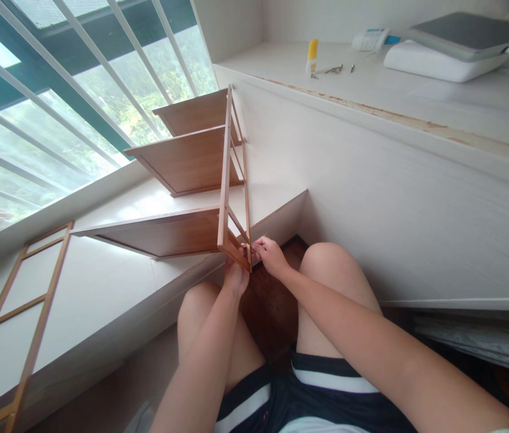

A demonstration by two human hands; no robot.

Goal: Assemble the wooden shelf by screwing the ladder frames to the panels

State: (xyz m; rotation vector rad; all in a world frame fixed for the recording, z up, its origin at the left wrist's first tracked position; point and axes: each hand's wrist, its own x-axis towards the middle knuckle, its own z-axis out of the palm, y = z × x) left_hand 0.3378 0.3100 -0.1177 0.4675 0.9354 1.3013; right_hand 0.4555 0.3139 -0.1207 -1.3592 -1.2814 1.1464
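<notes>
A half-built wooden shelf lies on its side on a white ledge (101, 282), with three brown boards (182, 159) fixed to a ladder-like side frame (226, 180). My left hand (235, 273) grips the near bottom corner of that frame from below. My right hand (270, 254) is closed in a pinch right at the same corner; what it pinches is too small to make out. My bare knees sit just below both hands.
A second ladder-like side frame (15, 319) lies flat on the ledge at the left, by a barred window (56, 90). On the upper white counter (372, 90) are a yellow-capped tube (311, 55), loose screws (333, 70), a white tube and a grey-topped white device (453, 48).
</notes>
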